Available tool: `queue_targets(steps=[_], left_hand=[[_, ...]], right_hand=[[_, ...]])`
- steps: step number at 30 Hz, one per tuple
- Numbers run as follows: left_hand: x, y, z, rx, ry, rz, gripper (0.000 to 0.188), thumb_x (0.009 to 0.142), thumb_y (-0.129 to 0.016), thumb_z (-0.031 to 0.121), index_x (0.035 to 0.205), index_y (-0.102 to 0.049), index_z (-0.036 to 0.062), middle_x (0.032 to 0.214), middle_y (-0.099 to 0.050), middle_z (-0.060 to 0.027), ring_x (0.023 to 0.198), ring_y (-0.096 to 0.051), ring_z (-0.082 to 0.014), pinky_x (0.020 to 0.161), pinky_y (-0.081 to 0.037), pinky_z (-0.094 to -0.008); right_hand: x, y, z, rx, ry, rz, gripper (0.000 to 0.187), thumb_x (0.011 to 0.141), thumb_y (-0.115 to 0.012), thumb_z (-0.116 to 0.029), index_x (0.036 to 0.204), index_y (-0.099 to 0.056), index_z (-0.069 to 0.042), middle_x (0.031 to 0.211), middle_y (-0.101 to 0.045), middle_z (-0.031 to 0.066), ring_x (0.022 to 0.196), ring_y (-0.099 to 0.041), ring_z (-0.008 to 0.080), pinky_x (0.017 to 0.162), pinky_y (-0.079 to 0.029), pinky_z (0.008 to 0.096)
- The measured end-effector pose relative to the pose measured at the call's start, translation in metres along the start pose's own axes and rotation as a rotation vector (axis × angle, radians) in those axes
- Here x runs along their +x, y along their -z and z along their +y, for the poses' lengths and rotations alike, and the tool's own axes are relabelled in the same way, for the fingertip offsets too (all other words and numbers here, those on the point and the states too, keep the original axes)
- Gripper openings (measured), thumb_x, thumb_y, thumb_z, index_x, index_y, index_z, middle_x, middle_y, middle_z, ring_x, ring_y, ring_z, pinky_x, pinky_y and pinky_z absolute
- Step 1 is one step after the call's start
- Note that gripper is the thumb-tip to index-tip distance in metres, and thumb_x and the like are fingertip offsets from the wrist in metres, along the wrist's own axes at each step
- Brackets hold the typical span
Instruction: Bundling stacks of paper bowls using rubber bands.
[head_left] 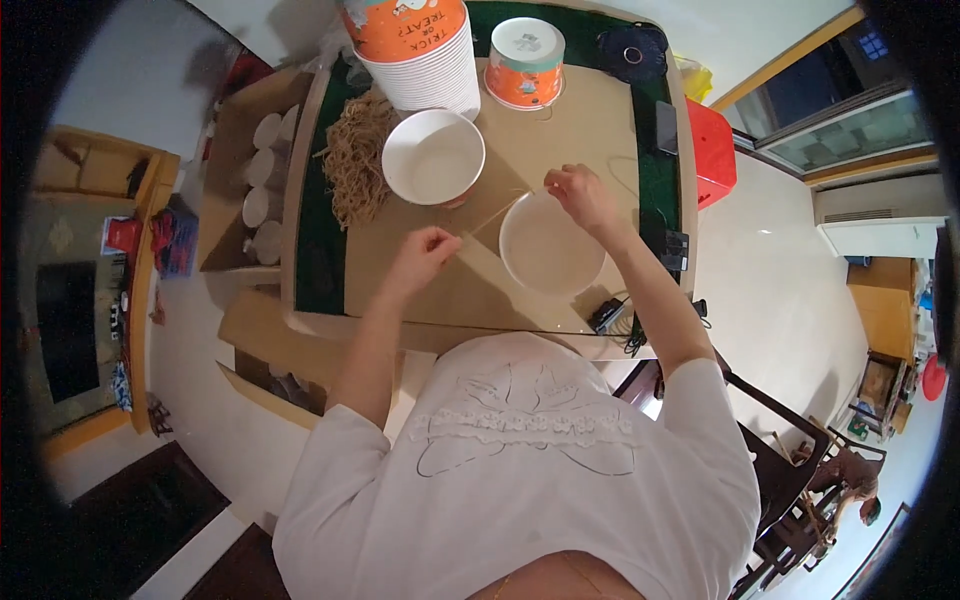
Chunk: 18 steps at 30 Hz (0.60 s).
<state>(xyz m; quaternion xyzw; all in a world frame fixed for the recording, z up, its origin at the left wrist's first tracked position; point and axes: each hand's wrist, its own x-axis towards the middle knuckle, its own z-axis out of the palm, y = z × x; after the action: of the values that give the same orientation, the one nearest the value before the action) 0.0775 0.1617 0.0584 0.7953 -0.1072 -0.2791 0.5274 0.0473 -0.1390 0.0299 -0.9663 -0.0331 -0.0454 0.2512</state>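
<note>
A thin tan string [494, 215] runs taut between my two hands. My left hand [425, 255] pinches its lower left end. My right hand [580, 195] pinches the other end, just above the rim of a round white paper tub [552, 250]; whether this tub stands upright or upside down is hard to tell. Up and left of it, an upright paper bucket [433, 158] shows its white inside. Left of that bucket lies a tangled heap of brown strings [357, 165]. Farther back, an orange and white bucket [525, 65] stands upside down with a bit of string at its rim.
A tall stack of nested buckets [425, 70] rises at the back left. Cardboard [590, 130] covers the table's middle. A small black device [606, 316] with cables sits near the front edge. A red stool [710, 155] is on the right, a box of white cups [255, 180] on the left.
</note>
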Motion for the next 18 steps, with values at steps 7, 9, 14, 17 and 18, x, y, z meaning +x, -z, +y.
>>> queue_targets(steps=[7, 9, 14, 17, 18], left_hand=[[-0.025, -0.040, 0.005, -1.036, 0.304, -0.445, 0.024, 0.092, -0.052, 0.018, 0.105, -0.061, 0.0000, 0.082, -0.059, -0.0019, 0.070, -0.054, -0.0108, 0.060, -0.044, -0.0229], [-0.023, -0.055, 0.011, -1.238, 0.252, -0.430, 0.026, 0.093, -0.051, 0.017, 0.109, -0.059, -0.0007, 0.086, -0.060, -0.0032, 0.073, -0.057, -0.0123, 0.064, -0.047, -0.0237], [-0.019, -0.072, 0.035, -1.355, 0.183, -0.388, 0.026, 0.092, -0.051, 0.016, 0.112, -0.058, 0.0005, 0.097, -0.063, -0.0075, 0.087, -0.061, -0.0163, 0.082, -0.050, -0.0290], [-0.020, -0.067, 0.015, -1.211, 0.232, -0.397, 0.025, 0.092, -0.052, 0.015, 0.111, -0.059, 0.0008, 0.097, -0.063, -0.0073, 0.089, -0.061, -0.0170, 0.083, -0.049, -0.0305], [-0.022, -0.066, 0.008, -1.206, 0.241, -0.401, 0.025, 0.092, -0.052, 0.015, 0.111, -0.059, 0.0008, 0.097, -0.063, -0.0073, 0.089, -0.061, -0.0170, 0.083, -0.049, -0.0305]], right_hand=[[-0.030, 0.007, -0.048, 0.380, -0.150, 0.107, 0.020, 0.078, -0.059, -0.003, 0.098, -0.060, -0.005, 0.079, -0.060, 0.0102, 0.071, -0.058, 0.0225, 0.067, -0.047, 0.0334], [-0.065, 0.009, -0.070, 0.685, -0.229, -0.214, 0.026, 0.082, -0.058, -0.003, 0.107, -0.056, -0.005, 0.076, -0.061, 0.0066, 0.068, -0.056, 0.0136, 0.064, -0.047, 0.0277], [-0.118, -0.003, -0.107, 1.298, -0.426, -0.545, 0.025, 0.091, -0.054, -0.011, 0.114, -0.055, -0.001, 0.083, -0.064, 0.0073, 0.076, -0.059, 0.0115, 0.069, -0.049, 0.0251], [-0.143, -0.013, -0.092, 1.467, -0.669, -0.291, 0.024, 0.093, -0.051, -0.013, 0.107, -0.058, 0.005, 0.092, -0.064, 0.0107, 0.083, -0.062, 0.0154, 0.075, -0.051, 0.0276], [-0.150, -0.014, -0.088, 1.480, -0.755, -0.177, 0.024, 0.092, -0.052, -0.013, 0.107, -0.059, 0.005, 0.093, -0.065, 0.0113, 0.083, -0.063, 0.0163, 0.075, -0.052, 0.0277]])
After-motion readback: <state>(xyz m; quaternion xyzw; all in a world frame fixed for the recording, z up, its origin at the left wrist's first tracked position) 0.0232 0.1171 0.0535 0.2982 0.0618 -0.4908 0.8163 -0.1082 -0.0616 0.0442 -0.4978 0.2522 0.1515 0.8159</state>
